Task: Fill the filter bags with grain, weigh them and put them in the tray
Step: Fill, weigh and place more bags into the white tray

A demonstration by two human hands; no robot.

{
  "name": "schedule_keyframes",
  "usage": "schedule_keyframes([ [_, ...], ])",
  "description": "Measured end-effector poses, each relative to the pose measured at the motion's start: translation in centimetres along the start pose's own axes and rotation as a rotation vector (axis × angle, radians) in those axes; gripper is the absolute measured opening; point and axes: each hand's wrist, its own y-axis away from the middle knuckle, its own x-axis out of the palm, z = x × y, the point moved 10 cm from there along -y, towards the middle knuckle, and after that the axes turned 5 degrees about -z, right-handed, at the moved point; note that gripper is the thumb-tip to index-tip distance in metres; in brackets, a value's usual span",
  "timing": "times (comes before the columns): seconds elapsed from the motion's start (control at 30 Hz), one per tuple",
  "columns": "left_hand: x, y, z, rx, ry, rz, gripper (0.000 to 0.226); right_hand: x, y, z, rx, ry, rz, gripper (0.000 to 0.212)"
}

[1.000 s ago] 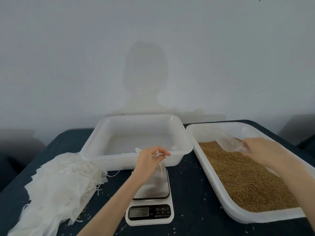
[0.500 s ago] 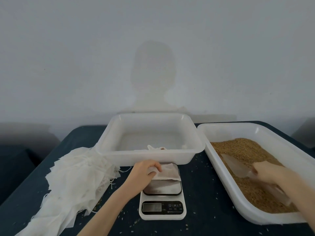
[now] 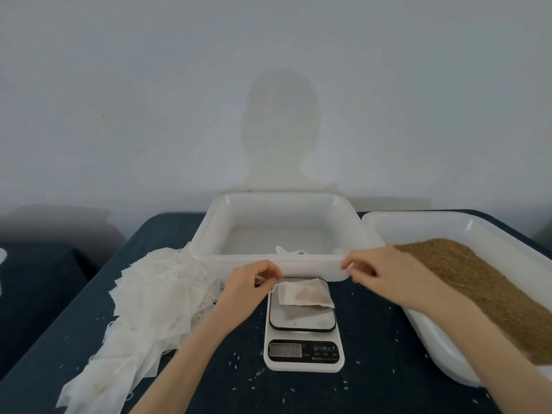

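both hands have come in toward the scale (image 3: 303, 327) since half a second ago: the right hand (image 3: 385, 274) has left the grain tray (image 3: 466, 234) and the scoop is no longer in it, while the left hand (image 3: 251, 282) has slid to the bag's left corner. now a filter bag (image 3: 304, 295) with a little grain in it lies flat on the scale's plate, its long side running left to right. the left fingers are curled at its left edge, pinching what looks like the drawstring. the right fingers are loosely curled just above and right of the bag, apart from it; i can't tell whether they hold a string end. the left hand is the nearer one. behind the scale sits the white tray (image 3: 283, 264), with one bag already inside. spare bags (image 3: 155, 303) are piled to the left.
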Motion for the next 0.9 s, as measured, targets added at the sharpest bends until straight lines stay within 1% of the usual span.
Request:
schedule_keyframes([
  [0.1,-0.5,0.3,0.7,-0.005,-0.039,-0.015,0.032,3.2,-0.5,3.0,-0.083,0.008,-0.001,0.017],
  [0.17,-0.9,0.6,1.8,-0.023,-0.083,-0.028,0.036,4.8,-0.8,2.9,-0.077,0.014,-0.025,0.019],
  [0.23,-1.4,0.8,3.2,-0.050,-0.123,-0.042,0.036,5.9,-1.0,2.2,-0.061,0.044,-0.051,0.020],
  [0.4,-2.6,1.6,5.3,-0.100,-0.065,-0.108,0.033,7.2,-1.1,0.0,0.010,0.040,-0.073,0.019],
  [0.5,-2.3,1.7,6.1,-0.136,-0.041,-0.123,0.032,8.0,-1.0,0.3,-0.002,0.041,-0.073,0.018],
  [0.63,-1.8,1.8,6.5,-0.147,-0.076,-0.115,0.032,8.7,-1.3,1.3,-0.017,0.020,-0.068,0.022],
  [0.77,-1.4,2.1,6.8,-0.175,-0.110,-0.096,0.029,9.4,-2.0,2.7,-0.075,0.019,-0.066,0.035],
  [0.83,-1.2,2.2,6.5,-0.174,-0.079,-0.103,0.028,10.0,-2.4,3.3,-0.093,0.008,-0.069,0.044],
  [0.9,-0.6,2.2,6.2,-0.177,-0.046,-0.097,0.026,10.7,-2.9,3.9,-0.113,0.016,-0.065,0.048],
])
